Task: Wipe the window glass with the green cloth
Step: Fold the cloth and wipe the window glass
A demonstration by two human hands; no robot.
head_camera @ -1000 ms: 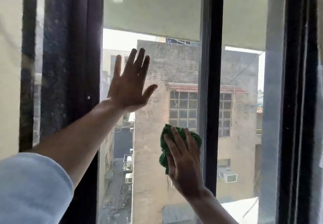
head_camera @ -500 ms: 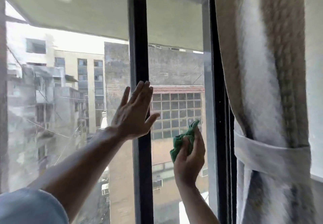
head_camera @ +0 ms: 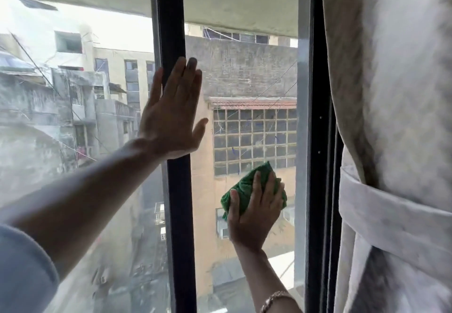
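Note:
The green cloth (head_camera: 247,188) is bunched up and pressed flat against the right pane of the window glass (head_camera: 244,73) by my right hand (head_camera: 254,217), low in that pane. My left hand (head_camera: 171,117) is spread open with its palm flat on the dark vertical frame bar (head_camera: 171,19) and on the glass beside it, higher up and to the left of the cloth. The left pane (head_camera: 73,141) looks hazy and streaked.
A pale tied-back curtain (head_camera: 391,141) hangs along the right edge, close to the dark outer window frame (head_camera: 318,117). Buildings show through the glass. A bracelet (head_camera: 274,298) is on my right wrist.
The view has swung right, bringing the curtain in. My left hand moved from the left pane onto the middle frame bar. My right hand went from pinching the cloth to pressing it flat on the right pane.

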